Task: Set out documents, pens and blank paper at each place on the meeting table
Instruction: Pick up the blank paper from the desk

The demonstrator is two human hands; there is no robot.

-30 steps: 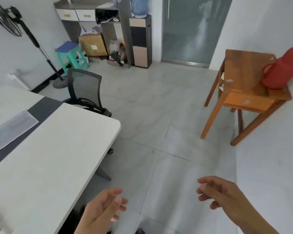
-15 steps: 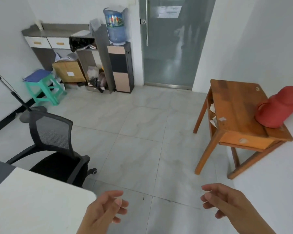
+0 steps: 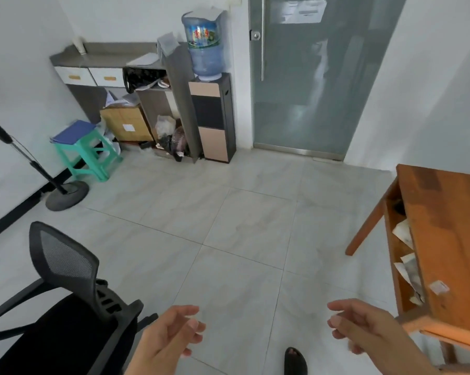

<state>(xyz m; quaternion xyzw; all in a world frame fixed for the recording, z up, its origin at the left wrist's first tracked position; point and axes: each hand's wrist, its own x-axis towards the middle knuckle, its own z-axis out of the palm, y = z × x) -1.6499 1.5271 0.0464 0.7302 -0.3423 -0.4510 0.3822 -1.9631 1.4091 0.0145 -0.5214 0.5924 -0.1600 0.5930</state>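
My left hand [image 3: 171,336] hangs low in the middle of the view, fingers loosely curled and apart, holding nothing. My right hand [image 3: 363,326] is at the lower right, likewise empty with fingers apart. Both hover over bare floor tiles. The meeting table is out of view. A blue folder or stack of papers [image 3: 74,131] lies on a green stool [image 3: 87,158] at the far left. Loose papers [image 3: 144,59] lie on the grey cabinet [image 3: 106,54] against the back wall. No pens show.
A black mesh office chair [image 3: 63,301] stands at the lower left beside my left hand. A wooden table [image 3: 447,239] is at the right. Ahead are a water dispenser [image 3: 212,115], a cardboard box [image 3: 126,123], a fan stand base [image 3: 67,196] and a frosted glass door [image 3: 309,77].
The view has swung away from the white meeting table toward the back of the room. The table and red bag have left the view; both hands stay empty and low.
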